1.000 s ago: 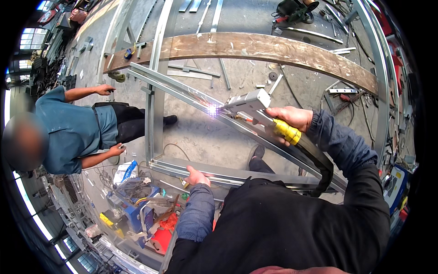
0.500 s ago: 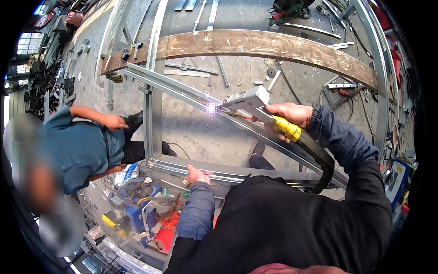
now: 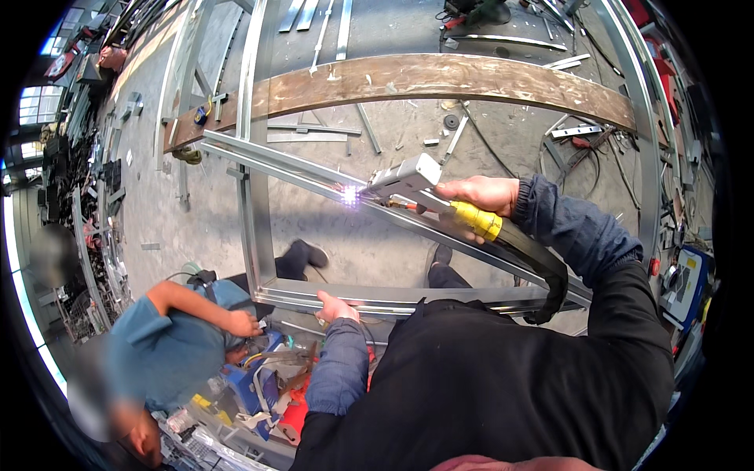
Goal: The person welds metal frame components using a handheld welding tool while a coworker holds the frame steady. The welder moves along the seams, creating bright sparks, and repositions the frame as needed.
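In my right hand (image 3: 481, 196) is a handheld welding gun (image 3: 408, 177), with a pale boxy head, a yellow collar and a thick black cable sleeve. My fingers are wrapped round its handle. At its tip a bright violet-white spark (image 3: 350, 195) glows on a slanting metal channel bar (image 3: 298, 174). The bar lies across a rectangular metal frame (image 3: 255, 212). My left hand (image 3: 338, 308) is closed on the frame's near rail, its thumb on top; some fingers are hidden under my hand.
A worn wooden plank (image 3: 440, 77) crosses beyond the bar. At lower left a co-worker in a teal shirt (image 3: 184, 345) bends beside a blue machine (image 3: 255, 385). Metal offcuts (image 3: 369, 129) and cables (image 3: 491, 141) litter the floor. A blue-and-white machine (image 3: 687, 286) stands at right.
The co-worker has moved nearer and bent down by the blue machine. My view has shifted slightly. The spark still burns at about the same place on the bar; both my hands keep their holds.
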Demonstrator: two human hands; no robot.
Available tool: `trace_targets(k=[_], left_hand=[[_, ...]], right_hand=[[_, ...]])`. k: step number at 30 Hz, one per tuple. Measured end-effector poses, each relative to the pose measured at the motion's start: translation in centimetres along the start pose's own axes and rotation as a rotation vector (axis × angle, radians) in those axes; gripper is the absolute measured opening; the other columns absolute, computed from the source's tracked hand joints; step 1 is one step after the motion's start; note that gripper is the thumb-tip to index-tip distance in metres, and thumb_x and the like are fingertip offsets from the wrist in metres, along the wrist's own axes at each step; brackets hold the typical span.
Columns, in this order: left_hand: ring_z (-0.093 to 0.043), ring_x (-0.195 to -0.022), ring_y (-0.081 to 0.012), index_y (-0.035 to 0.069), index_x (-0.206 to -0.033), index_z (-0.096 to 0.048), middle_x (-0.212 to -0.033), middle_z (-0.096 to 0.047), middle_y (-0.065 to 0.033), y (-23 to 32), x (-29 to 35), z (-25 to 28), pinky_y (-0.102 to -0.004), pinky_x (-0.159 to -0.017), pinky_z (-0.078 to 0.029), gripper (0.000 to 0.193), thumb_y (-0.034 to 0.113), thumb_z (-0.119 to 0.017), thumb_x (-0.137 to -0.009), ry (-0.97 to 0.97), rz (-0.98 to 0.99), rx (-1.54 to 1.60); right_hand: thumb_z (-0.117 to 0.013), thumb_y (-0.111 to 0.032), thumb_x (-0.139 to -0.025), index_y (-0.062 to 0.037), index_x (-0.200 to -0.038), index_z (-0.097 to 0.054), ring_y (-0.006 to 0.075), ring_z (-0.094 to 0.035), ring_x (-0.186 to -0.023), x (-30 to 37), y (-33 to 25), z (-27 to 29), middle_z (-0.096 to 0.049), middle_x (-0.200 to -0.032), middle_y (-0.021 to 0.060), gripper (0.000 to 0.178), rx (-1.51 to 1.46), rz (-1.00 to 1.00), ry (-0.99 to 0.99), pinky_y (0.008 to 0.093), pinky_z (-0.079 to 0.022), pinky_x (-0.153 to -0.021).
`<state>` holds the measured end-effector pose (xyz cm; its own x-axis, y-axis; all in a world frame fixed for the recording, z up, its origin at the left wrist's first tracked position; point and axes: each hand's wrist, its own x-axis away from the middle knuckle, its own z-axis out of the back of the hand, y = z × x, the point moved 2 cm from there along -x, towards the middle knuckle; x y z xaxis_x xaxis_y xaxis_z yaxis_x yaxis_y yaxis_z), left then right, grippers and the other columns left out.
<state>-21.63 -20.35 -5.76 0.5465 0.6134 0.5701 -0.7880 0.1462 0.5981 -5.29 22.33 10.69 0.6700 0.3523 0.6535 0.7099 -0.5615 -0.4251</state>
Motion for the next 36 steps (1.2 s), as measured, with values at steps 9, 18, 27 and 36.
trace_targets(k=[9,18,27,36], left_hand=[[-0.075,-0.108,-0.0425,0.0,-0.155,-0.044,-0.143,-0.067,-0.0218,1.0,1.7,-0.2,-0.0565,-0.084,-0.063,0.084,0.06,-0.067,-0.101,0.035,0.054,-0.099],[-0.075,-0.109,-0.0423,0.001,-0.154,-0.047,-0.142,-0.068,-0.0216,-0.4,-1.2,0.0,-0.0563,-0.088,-0.061,0.086,0.064,-0.067,-0.099,0.031,0.044,-0.133],[-0.071,-0.119,-0.0431,0.001,-0.157,-0.044,-0.15,-0.064,-0.0242,0.3,0.8,1.0,-0.0542,-0.096,-0.06,0.088,0.066,-0.063,-0.1,-0.023,0.049,-0.213],[-0.064,-0.134,-0.0402,-0.01,-0.158,-0.041,-0.156,-0.057,-0.0226,-1.6,-8.2,3.2,-0.0551,-0.105,-0.057,0.086,0.039,-0.081,-0.099,-0.295,-0.252,-0.084]], right_hand=[[-0.05,-0.071,-0.111,-0.0083,-0.111,-0.07,0.02,-0.071,-0.063,0.4,-0.1,0.1,-0.067,-0.079,0.0072,0.066,0.073,-0.016,0.075,0.037,-0.06,-0.052],[-0.05,-0.07,-0.111,-0.004,-0.121,-0.067,0.0233,-0.072,-0.063,4.5,2.4,-0.8,-0.068,-0.08,0.0112,0.068,-0.088,0.154,0.023,0.0392,-0.061,-0.053],[-0.056,-0.04,-0.115,-0.0108,-0.159,-0.051,0.0195,-0.074,-0.08,10.7,11.5,-5.1,-0.065,-0.114,0.0071,0.053,-0.12,0.547,0.224,0.0356,-0.063,-0.064],[-0.059,-0.034,-0.116,-0.0043,-0.167,-0.045,0.0152,-0.057,-0.129,16.1,23.1,-13.9,-0.062,-0.149,0.005,0.061,0.107,0.62,0.713,0.034,-0.048,-0.111]])
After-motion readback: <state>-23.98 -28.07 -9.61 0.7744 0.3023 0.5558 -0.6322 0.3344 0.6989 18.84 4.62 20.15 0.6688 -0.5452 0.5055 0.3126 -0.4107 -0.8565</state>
